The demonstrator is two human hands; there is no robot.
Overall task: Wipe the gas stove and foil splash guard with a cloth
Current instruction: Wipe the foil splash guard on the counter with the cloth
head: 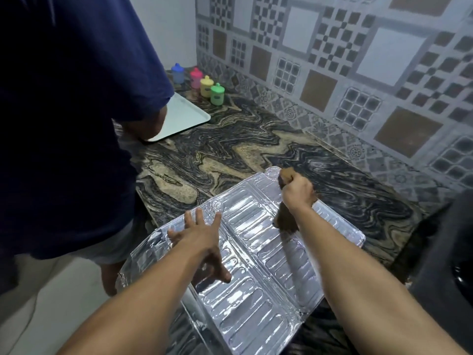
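A second person in a dark blue shirt stands at the left edge of the surface, their body hiding part of a white rectangular tray. Behind the tray, four small plastic jars with knobbed lids stand in a row near the wall: blue jar, pink jar, yellow jar and green jar. The wall is covered in patterned tiles of grey, white and brown squares. The surface is glossy stone with swirling black and tan veins.

The foil splash guard lies flat on the surface, unfolded into panels, shiny and crinkled, embossed with rows of rounded oblong ridges. The left hand rests on it with a released grip, fingers spread. The right hand has its grip clenched around a brown cloth, which hangs down onto the foil's far panel. A dark object at the right edge is too cut off to identify.
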